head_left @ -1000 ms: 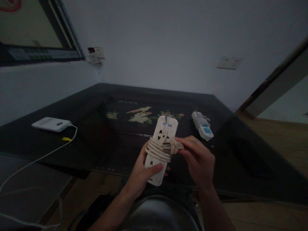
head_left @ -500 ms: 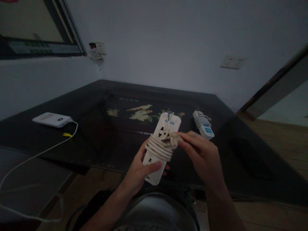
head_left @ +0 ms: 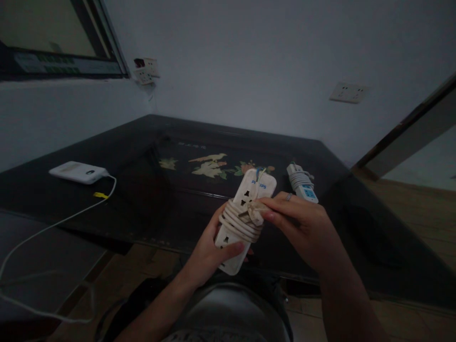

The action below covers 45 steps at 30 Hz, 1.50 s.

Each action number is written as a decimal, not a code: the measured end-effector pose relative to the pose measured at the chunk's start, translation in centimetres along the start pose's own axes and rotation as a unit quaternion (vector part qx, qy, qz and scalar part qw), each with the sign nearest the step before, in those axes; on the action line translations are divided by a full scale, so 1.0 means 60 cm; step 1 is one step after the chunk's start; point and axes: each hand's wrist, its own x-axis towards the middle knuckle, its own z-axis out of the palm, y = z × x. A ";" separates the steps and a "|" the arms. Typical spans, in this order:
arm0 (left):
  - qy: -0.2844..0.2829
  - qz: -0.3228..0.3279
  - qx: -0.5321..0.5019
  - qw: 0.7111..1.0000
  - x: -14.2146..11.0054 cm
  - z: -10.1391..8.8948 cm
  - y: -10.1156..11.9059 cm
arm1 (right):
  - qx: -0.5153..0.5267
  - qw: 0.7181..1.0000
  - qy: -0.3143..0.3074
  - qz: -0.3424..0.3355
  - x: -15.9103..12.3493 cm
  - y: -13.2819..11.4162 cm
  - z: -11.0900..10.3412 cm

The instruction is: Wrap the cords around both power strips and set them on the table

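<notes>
A white power strip [head_left: 232, 259] is held tilted above the near edge of the dark table, its own cord [head_left: 239, 227] wound several times round its middle. My left hand [head_left: 208, 247] is closed about its lower end, thumb across the front. Between the thumb and fingers of my right hand [head_left: 301, 223] is the plug [head_left: 255, 212], its metal prongs pointing left over the coils. Blue and pale wire ties loop through the strip's top end. Part of the sockets is covered by cord and fingers.
Right of centre on the black table [head_left: 142, 209] lies a second power strip [head_left: 306, 187] with blue sockets, its cord wrapped. At left rests a white power bank [head_left: 78, 172] with a white cable [head_left: 60, 221] running off the edge. Wall sockets [head_left: 349, 92] sit behind.
The power strip and both hands have shifted slightly right. The plug has turned a little, and its prongs now show more clearly over the coils.
</notes>
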 end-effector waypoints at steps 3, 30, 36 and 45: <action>0.006 -0.002 0.015 1.000 0.003 -0.004 -0.005 | -0.012 1.000 0.004 -0.001 -0.003 0.005 0.005; 0.018 -0.041 0.046 0.998 0.012 -0.021 0.001 | 0.040 0.999 0.030 0.006 0.012 0.044 0.049; 0.042 -0.029 -0.026 0.998 0.021 -0.007 0.000 | 0.017 0.996 0.085 -0.013 0.016 0.039 0.059; 0.055 -0.012 -0.067 0.996 0.013 0.004 0.001 | -0.013 0.990 0.134 -0.034 0.017 0.028 0.062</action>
